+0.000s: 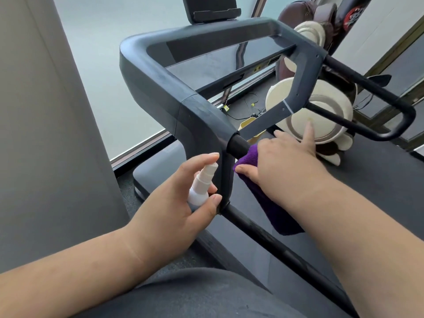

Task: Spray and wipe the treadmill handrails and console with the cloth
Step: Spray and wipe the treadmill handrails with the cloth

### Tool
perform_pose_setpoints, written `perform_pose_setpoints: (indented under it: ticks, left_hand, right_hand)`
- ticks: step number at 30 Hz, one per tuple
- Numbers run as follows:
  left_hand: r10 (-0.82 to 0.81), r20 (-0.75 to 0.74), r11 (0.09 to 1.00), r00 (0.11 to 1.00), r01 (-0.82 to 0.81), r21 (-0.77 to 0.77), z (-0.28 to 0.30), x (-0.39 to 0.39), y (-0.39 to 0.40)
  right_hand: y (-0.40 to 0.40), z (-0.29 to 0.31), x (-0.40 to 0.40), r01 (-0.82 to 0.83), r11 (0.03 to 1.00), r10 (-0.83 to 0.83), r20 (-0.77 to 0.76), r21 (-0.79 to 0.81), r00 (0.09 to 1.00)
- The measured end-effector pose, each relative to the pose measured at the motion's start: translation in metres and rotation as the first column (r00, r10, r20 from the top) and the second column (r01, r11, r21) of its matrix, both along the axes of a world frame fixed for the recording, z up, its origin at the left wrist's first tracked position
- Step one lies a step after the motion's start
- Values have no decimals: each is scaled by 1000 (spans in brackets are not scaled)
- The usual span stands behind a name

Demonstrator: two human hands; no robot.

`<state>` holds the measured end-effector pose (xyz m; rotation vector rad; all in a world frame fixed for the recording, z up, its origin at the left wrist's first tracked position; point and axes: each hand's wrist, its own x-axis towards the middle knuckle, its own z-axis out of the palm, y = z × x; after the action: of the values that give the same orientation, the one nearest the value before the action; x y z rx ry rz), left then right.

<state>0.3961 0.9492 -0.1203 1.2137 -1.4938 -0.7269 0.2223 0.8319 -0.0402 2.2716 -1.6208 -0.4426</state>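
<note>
My left hand (174, 203) grips a small white spray bottle (202, 184), forefinger over its nozzle, just left of the treadmill's left upright. My right hand (282, 161) holds a purple cloth (275, 212) against the black left handrail (238, 148) where it leaves the grey frame (160, 74); its forefinger sticks out straight and the thumb presses the cloth. The cloth hangs down under my wrist. The console (206, 8) stands at the top, cut off by the frame edge. A lower black handrail bar (263, 237) runs toward me.
The dark treadmill belt (367, 180) lies to the right. A brown and cream massage chair (321, 106) stands beyond the right handrail (390, 111). A grey wall (46, 134) and frosted window (96, 65) close the left side. Cables lie on the floor ahead.
</note>
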Motion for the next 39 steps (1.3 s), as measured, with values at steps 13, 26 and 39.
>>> perform_pose_setpoints:
  ticks: [13,26,39]
  left_hand:
    - [-61,-18,997,998,60,-44,3,-11,-17]
    - [-46,-1,998,999,46,-33,-3,-7,-14]
    - [-75,-47,996,996,72,-50,2,-7,-19]
  right_hand:
    - [39,-10,-58,87,988,-129,388,124,913]
    - [20,-14,-20,31,996,-1,328,-86,945]
    - [13,-10,-19,17,997,-46,389,76,920]
